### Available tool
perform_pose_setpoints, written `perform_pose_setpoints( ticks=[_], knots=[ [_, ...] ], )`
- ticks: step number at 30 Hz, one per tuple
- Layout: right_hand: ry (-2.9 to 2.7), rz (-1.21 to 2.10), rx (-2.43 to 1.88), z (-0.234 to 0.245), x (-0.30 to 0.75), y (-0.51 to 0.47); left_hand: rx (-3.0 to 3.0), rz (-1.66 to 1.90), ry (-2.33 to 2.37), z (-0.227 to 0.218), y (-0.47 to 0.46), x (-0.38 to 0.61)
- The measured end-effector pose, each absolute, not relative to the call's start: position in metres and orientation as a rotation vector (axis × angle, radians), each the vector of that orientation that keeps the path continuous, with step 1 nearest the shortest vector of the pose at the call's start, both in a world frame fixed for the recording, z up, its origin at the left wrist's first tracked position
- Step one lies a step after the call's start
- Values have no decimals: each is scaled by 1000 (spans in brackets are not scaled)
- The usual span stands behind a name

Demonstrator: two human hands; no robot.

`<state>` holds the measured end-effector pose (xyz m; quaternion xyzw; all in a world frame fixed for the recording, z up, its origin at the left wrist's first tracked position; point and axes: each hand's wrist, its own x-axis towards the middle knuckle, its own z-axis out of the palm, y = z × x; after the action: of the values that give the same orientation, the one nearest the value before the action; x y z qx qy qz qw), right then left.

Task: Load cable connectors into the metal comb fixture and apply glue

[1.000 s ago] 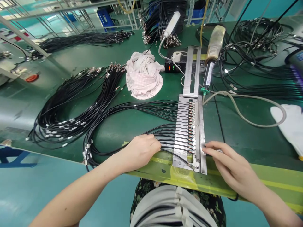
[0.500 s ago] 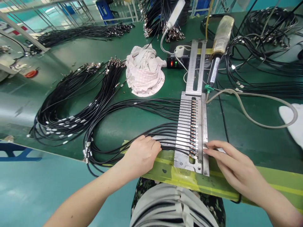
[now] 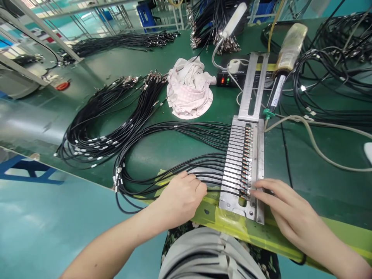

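My left hand [image 3: 182,199] is closed around a black cable [image 3: 216,190], the lowest of the row, just left of the metal fixture [image 3: 229,178]. My right hand [image 3: 290,211] is at the fixture's lower right edge. Its fingers are stretched out and apart, with the tips at the lowest connectors, and nothing shows between them. Black cables lie side by side across the fixture, their small metal connectors [image 3: 247,155] lined up in a column along a raised bar [image 3: 259,162]. What the left fingertips press on is hidden.
Looped cable bundles [image 3: 87,120] lie to the left. A crumpled pink cloth [image 3: 190,93] is behind the cables. Beyond the fixture stand a black control box [image 3: 229,77] with lit switches and a dispensing syringe [image 3: 277,91] with a hose. Yellow tape [image 3: 232,221] covers the table's front edge.
The whole view has shifted, so the table's things sit further right. My right fingertips have moved left over the bar to the lowest connectors. The left hand keeps its grip on cable.
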<state>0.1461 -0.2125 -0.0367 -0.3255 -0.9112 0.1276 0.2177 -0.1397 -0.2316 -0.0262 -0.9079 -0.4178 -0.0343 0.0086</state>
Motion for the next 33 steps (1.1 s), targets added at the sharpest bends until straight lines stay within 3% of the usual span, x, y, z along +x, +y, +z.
perform_pose_setpoints(
  ticks=[11, 17, 26, 33],
  knots=[
    [-2742, 75, -842, -50, 120, -211, -3059, 121, -992, -27, -210, -148],
    [-2800, -45, -608, -45, 112, -210, -3035, 235, -1074, -24, -209, -141],
    [-2749, -251, -642, -49, 93, -222, -2959, 205, -1069, -14, -218, -133],
    [-2755, 227, -726, -29, 108, -180, -2894, 27, -963, -6, -223, -113]
  ],
)
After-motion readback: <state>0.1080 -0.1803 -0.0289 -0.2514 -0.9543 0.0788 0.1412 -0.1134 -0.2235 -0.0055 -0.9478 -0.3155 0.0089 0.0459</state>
